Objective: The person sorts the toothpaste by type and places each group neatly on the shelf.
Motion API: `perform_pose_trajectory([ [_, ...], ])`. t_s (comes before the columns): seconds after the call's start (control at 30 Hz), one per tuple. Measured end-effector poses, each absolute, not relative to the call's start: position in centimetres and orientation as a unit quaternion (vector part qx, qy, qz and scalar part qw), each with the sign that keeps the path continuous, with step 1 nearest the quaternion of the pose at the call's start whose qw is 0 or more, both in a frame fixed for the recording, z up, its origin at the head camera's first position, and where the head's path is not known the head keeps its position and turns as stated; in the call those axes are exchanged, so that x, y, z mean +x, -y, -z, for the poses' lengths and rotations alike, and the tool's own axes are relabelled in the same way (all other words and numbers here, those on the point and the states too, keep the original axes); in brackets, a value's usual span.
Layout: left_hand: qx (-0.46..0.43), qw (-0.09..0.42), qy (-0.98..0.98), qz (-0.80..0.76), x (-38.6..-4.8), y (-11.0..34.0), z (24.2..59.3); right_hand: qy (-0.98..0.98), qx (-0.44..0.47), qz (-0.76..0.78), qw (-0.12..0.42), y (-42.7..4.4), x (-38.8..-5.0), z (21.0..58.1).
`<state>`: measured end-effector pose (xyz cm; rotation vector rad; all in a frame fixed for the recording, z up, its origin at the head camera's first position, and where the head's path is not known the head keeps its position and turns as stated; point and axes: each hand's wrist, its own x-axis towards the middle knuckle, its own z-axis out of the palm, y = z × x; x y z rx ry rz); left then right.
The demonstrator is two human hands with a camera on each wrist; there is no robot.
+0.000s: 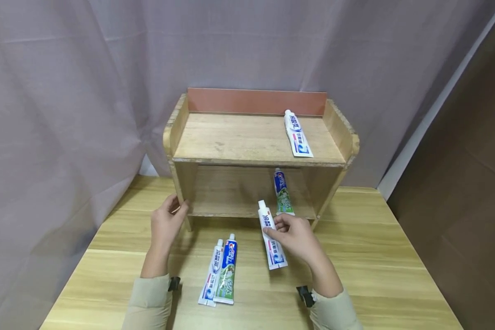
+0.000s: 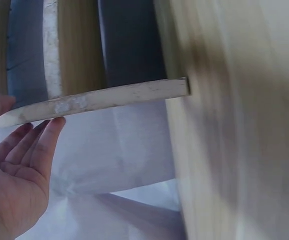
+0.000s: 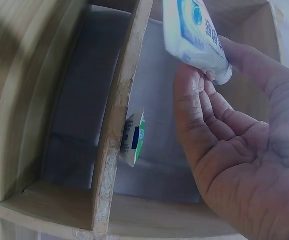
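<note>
Pinching a white tube (image 1: 274,245), the right hand (image 1: 297,236) is before the rack (image 1: 235,137); a light hold should avoid denting it, while the left hand (image 1: 167,221), gripping the rack's side edge, could steady things. Its upper level bears another white tube (image 1: 299,135), its lower level a blue-green tube (image 1: 282,189); two more tubes (image 1: 228,270) lie on the table (image 1: 396,275).

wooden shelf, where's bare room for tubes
Upper tier: bare between left panel and white toothpaste tube. Lower tier: bare between left panel and blue-green tube. Crowded: lower right front, where right hand holds another white tube.
</note>
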<state>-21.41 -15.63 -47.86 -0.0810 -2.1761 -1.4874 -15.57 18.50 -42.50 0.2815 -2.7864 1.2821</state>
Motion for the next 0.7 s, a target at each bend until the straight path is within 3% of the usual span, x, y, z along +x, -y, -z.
perform_pose_trajectory([
  [0.3, -0.054, 0.326, 0.777, 0.535, -21.7, 15.3, 46.2, 0.901, 0.087, -0.424, 0.027, -18.6, -15.4, 42.6],
  [0.7, -0.065, 0.34, 0.791, 0.505, -21.5, 15.4, 45.8, 0.9, 0.095, -0.423, 0.032, -18.6, -15.5, 42.5],
])
